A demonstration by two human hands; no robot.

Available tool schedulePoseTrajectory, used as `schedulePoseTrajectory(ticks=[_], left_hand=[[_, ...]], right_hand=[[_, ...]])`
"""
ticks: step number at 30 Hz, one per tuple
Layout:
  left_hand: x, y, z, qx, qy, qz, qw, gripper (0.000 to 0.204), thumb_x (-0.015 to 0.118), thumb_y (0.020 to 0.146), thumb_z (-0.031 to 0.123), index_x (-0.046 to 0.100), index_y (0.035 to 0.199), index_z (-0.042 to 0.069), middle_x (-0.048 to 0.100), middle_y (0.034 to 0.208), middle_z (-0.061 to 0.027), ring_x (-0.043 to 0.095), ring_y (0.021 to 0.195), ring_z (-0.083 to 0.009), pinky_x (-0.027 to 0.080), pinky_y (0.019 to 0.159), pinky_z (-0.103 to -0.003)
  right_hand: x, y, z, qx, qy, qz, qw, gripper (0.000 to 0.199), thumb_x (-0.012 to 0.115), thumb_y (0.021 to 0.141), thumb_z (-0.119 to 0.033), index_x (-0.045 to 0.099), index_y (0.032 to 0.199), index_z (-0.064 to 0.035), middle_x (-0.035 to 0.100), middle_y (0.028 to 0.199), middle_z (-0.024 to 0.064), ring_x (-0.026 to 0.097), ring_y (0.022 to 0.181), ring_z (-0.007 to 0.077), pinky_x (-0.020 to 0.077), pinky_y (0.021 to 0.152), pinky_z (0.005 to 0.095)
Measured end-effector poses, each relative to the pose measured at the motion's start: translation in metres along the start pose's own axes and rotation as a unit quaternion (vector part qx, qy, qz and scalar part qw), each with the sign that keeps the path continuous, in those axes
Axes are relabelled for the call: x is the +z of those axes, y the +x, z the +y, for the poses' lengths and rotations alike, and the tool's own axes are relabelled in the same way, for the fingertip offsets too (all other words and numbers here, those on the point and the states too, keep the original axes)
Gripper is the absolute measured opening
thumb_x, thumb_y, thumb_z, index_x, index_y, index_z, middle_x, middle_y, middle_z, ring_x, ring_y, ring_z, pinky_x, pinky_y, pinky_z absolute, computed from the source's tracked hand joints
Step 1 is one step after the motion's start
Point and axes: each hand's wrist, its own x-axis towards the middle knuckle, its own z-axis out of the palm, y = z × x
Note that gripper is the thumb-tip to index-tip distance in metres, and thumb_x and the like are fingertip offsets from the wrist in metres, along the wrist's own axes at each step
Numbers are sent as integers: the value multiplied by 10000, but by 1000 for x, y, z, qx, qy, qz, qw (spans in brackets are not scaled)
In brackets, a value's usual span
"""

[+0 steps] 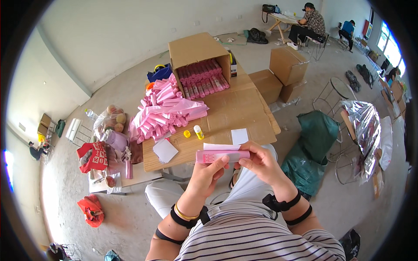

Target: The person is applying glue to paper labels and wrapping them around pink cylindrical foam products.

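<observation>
A single view comes from a wide fisheye camera worn on the person's head, the left one of a side-by-side pair. It looks steeply down and forward over the person's own striped top (pixel 257 241) and lap, so both forearms enter from the lower edge and the left hand (pixel 208 170) and right hand (pixel 261 163) sit just below the picture's middle, very near the lens. Beyond them the cardboard-covered table (pixel 235 113) fills the centre at close range. Farther off, the floor, the wall and other seated people (pixel 310 24) curve toward the dark round rim, where straight edges bend. The picture is upright and unmirrored.
</observation>
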Motion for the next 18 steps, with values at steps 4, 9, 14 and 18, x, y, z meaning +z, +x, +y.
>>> schedulePoseTrajectory(ticks=[4, 9, 14, 18], left_hand=[[5, 2, 1, -8, 8, 19, 1000, 188, 727, 855, 158, 602, 971, 78, 619, 766, -18, 471, 556, -32, 320, 450, -162], [3, 2, -2, -10, -7, 6, 1000, 189, 732, 852, 152, 608, 975, 80, 620, 783, -15, 490, 584, -32, 323, 455, -164], [3, 3, -5, -2, -7, 15, 1000, 149, 725, 854, 158, 618, 937, 96, 617, 753, -11, 455, 535, -26, 316, 446, -159], [4, 3, -8, 2, -21, 31, 999, 133, 716, 858, 153, 617, 931, 102, 608, 745, -3, 470, 550, -30, 309, 448, -157]], right_hand=[[-4, -1, -1, 15, -20, -7, 1000, 296, 632, 925, -87, 545, 1182, 34, 603, 1021, 62, 647, 896, 151, 503, 805, 265], [-5, -1, 1, 24, -22, -11, 999, 312, 626, 927, -87, 551, 1200, 44, 577, 1042, 67, 645, 919, 171, 505, 821, 275], [-2, 0, 3, 1, -11, 5, 1000, 268, 643, 918, -95, 560, 1135, 38, 610, 1028, 72, 656, 842, 148, 505, 781, 253], [-2, 1, 8, 4, 13, -9, 1000, 306, 627, 935, -129, 540, 1186, 24, 596, 1053, 68, 630, 906, 142, 503, 805, 268]])
